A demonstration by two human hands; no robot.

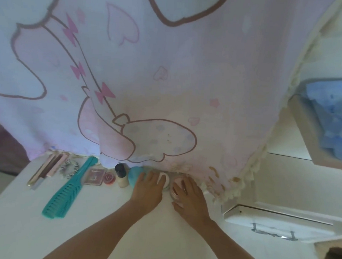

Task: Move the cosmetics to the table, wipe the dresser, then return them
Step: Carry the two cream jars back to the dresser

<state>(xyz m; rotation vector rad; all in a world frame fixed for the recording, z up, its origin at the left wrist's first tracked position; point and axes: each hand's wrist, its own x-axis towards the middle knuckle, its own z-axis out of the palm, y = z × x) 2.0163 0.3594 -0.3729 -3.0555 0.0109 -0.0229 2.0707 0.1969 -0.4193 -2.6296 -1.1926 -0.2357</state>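
Cosmetics stand in a row along the back of a white top [91, 234]. My left hand [148, 190] lies over a white round jar [164, 180], fingers around it. My right hand [189, 202] covers a pink-lidded clear jar [176, 186] and grips it. Left of them sit a teal sponge [135, 175], a small bottle with a black cap [121, 175], a red round pot [110, 178], a pink palette [95, 176], a teal comb [70, 191], a patterned scrunchie [70, 168] and several pink pencils [47, 168].
A pink cartoon-printed curtain [169, 79] with a tasselled edge hangs right behind the row. A white drawer unit with a metal handle [274, 233] stands lower right. A shelf with blue cloth [330, 123] juts out at upper right.
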